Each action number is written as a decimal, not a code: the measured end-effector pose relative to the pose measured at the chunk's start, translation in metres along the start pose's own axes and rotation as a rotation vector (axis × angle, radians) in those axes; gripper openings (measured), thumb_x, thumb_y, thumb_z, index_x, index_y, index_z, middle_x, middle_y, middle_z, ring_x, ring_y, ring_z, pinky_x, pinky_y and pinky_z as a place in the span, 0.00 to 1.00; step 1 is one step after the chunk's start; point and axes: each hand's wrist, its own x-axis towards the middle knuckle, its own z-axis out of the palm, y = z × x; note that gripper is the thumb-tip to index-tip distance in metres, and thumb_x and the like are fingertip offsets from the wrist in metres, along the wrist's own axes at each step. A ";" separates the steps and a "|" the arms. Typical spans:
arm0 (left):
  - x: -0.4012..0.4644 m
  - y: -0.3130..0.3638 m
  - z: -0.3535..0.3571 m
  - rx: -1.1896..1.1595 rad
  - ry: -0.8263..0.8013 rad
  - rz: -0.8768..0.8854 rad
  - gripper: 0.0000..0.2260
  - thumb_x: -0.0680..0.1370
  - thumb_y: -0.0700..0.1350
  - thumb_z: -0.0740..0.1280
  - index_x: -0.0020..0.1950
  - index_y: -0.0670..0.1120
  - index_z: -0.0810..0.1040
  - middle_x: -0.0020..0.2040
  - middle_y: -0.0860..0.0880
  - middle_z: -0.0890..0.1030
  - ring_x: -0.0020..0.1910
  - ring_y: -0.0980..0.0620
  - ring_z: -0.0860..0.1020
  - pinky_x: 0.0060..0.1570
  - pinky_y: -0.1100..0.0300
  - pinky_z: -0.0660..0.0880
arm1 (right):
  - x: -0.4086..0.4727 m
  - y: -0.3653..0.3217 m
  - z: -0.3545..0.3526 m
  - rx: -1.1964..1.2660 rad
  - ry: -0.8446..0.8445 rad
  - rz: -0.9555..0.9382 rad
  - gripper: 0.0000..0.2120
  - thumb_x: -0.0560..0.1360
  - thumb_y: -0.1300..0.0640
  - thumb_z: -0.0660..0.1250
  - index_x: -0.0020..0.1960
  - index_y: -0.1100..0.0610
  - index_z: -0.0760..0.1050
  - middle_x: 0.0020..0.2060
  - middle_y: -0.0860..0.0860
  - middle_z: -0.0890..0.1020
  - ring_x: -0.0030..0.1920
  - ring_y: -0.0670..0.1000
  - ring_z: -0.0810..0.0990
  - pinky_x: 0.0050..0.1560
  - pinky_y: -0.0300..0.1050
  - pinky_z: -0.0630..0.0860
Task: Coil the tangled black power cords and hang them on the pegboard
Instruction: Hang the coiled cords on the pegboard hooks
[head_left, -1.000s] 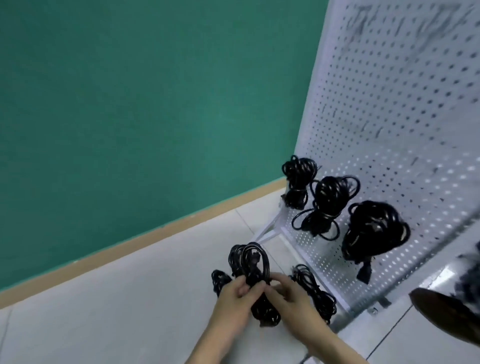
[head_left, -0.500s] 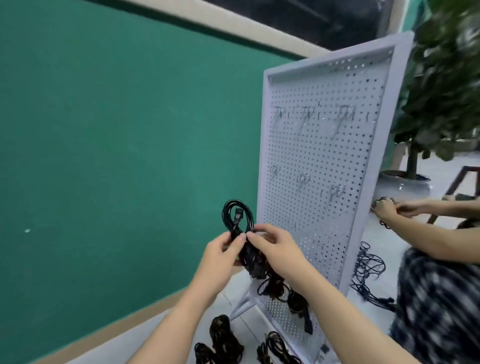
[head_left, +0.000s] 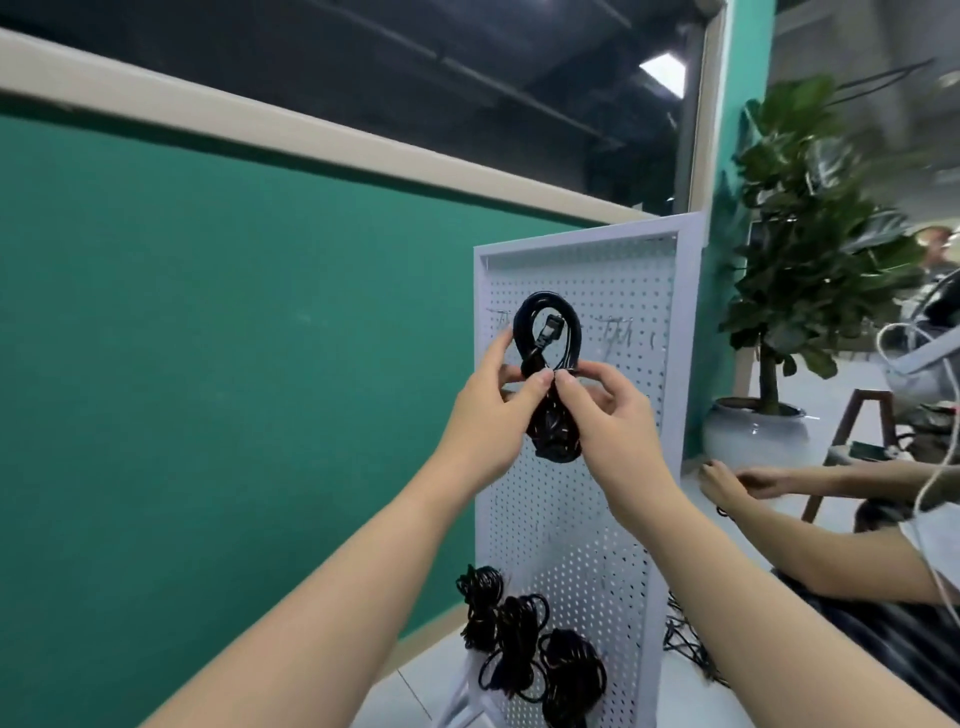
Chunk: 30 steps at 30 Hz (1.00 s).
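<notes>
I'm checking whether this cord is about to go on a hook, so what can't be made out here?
Head view only:
- Waist of the coiled cord: covered by the left hand and right hand, so any tie is hidden.
- Top hooks on the pegboard: small and faint; the coil hides some.
- Hung cords: cut off by the bottom edge.

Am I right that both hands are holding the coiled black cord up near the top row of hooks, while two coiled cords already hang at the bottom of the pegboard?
Nearly: the head view shows three hung coils low on the pegboard, not two. The left hand and right hand do hold the coiled cord near the top hooks.
</notes>
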 end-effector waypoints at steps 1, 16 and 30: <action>0.007 0.005 0.004 0.014 -0.005 0.020 0.29 0.83 0.50 0.67 0.81 0.58 0.60 0.63 0.52 0.81 0.57 0.58 0.82 0.61 0.57 0.78 | 0.007 -0.002 -0.002 0.005 0.018 -0.018 0.06 0.82 0.57 0.68 0.59 0.54 0.79 0.46 0.54 0.88 0.46 0.51 0.88 0.41 0.44 0.83; 0.068 -0.006 0.045 0.054 -0.111 0.050 0.29 0.84 0.48 0.63 0.82 0.63 0.55 0.53 0.64 0.78 0.55 0.52 0.83 0.62 0.49 0.79 | 0.073 0.026 -0.037 -0.075 0.121 -0.120 0.07 0.82 0.55 0.69 0.60 0.52 0.78 0.50 0.56 0.86 0.49 0.52 0.87 0.39 0.39 0.81; 0.094 -0.034 0.078 0.065 -0.146 -0.005 0.30 0.85 0.49 0.63 0.82 0.64 0.52 0.56 0.64 0.78 0.57 0.43 0.82 0.60 0.54 0.79 | 0.105 0.058 -0.066 -0.139 0.143 -0.072 0.06 0.81 0.52 0.70 0.58 0.49 0.78 0.46 0.52 0.87 0.44 0.51 0.87 0.49 0.53 0.83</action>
